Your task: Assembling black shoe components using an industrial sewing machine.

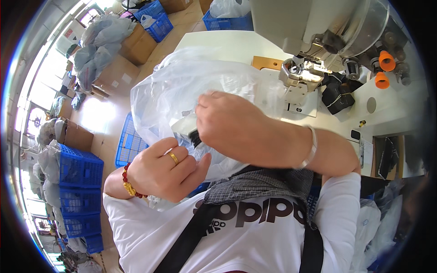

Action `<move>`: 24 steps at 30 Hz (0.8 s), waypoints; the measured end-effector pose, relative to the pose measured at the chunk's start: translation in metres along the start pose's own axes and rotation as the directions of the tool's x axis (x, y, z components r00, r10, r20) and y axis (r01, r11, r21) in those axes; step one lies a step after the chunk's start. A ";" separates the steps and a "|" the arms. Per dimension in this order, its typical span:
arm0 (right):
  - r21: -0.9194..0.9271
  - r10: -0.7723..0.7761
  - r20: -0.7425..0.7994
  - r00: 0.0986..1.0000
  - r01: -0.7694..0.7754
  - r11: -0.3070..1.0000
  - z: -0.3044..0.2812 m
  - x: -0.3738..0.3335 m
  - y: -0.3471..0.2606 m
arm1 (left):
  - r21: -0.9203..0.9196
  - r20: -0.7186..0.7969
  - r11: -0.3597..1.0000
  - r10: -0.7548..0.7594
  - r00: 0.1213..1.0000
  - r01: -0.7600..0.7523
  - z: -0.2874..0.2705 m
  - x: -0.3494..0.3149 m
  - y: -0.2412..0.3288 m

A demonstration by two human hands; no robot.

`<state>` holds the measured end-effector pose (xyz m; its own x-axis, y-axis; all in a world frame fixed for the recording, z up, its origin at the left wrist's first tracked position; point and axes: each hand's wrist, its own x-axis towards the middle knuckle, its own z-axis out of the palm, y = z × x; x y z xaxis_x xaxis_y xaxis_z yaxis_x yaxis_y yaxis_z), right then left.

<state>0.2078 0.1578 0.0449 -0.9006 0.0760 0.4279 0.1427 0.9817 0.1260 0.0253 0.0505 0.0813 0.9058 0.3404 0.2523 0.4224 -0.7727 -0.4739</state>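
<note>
Left hand (166, 170), fingers curled shut on the lower edge of clear plastic bag (182, 91). Bag held before chest: light, limp, slippery; best pinched at its rim. Right hand (230, 125) clenched on bag's mouth.

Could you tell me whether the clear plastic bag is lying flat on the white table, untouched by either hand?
No, both the left hand and the right hand grip the clear plastic bag, lifted in front of the person.

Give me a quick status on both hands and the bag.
Left hand gripping clear plastic bag from below. Right hand closed on bag's upper part, over a dark item inside. Sewing machine behind, clear of the hands.
</note>
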 end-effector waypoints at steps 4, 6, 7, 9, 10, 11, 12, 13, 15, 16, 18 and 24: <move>0.227 -0.009 0.429 0.903 -0.098 0.969 0.043 0.041 0.013 | 0.058 -0.161 0.997 -0.042 0.986 0.052 0.001 -0.003 -0.006; 0.075 0.121 0.442 0.889 -0.171 0.982 0.049 0.057 0.018 | 0.094 -0.184 0.990 -0.086 0.979 0.105 0.000 -0.008 -0.010; 0.091 0.086 0.373 0.924 -0.129 0.988 0.045 0.057 0.023 | 0.146 -0.225 0.971 -0.153 0.962 0.188 0.001 -0.013 -0.014; 0.273 0.147 0.346 0.927 -0.250 0.929 0.023 0.047 0.035 | 0.174 -0.321 0.917 -0.292 0.901 0.359 0.004 -0.029 -0.028; 0.388 0.106 0.281 0.954 -0.214 0.896 0.011 0.042 0.040 | 0.153 -0.375 0.884 -0.362 0.853 0.442 0.007 -0.040 -0.038; 0.502 0.058 0.201 0.978 -0.153 0.851 -0.003 0.032 0.046 | 0.205 -0.361 0.840 -0.412 0.837 0.502 0.008 -0.055 -0.045; 0.540 0.108 0.253 0.962 -0.233 0.809 -0.016 0.018 0.048 | 0.208 -0.374 0.823 -0.433 0.820 0.529 0.019 -0.066 -0.049; 0.609 0.103 0.198 0.975 -0.205 0.766 -0.028 0.004 0.047 | 0.078 -0.500 0.751 -0.540 0.677 0.656 0.034 -0.076 -0.052; 0.314 0.070 0.041 0.997 -0.079 0.946 -0.029 -0.011 0.035 | -0.320 -0.561 0.667 -0.706 0.432 0.673 0.068 -0.096 -0.065; 0.157 0.039 -0.079 0.996 -0.026 0.987 -0.026 -0.015 0.028 | -0.439 -0.413 0.618 -0.783 0.464 0.652 0.083 -0.107 -0.061; -0.086 0.058 0.042 0.997 -0.054 0.995 -0.019 -0.020 0.017 | -0.562 -0.084 0.450 -0.866 0.494 0.694 0.115 -0.123 -0.055; 0.117 0.156 -0.050 0.987 -0.149 0.982 -0.027 -0.024 0.016 | -0.585 0.291 0.396 -0.712 0.639 0.708 0.180 -0.105 -0.046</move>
<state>0.2426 0.1668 0.0607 -0.8459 0.2193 0.4861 0.2263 0.9730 -0.0451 -0.0832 0.1469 -0.0748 0.2879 0.9235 0.2533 0.7885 -0.3788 0.4845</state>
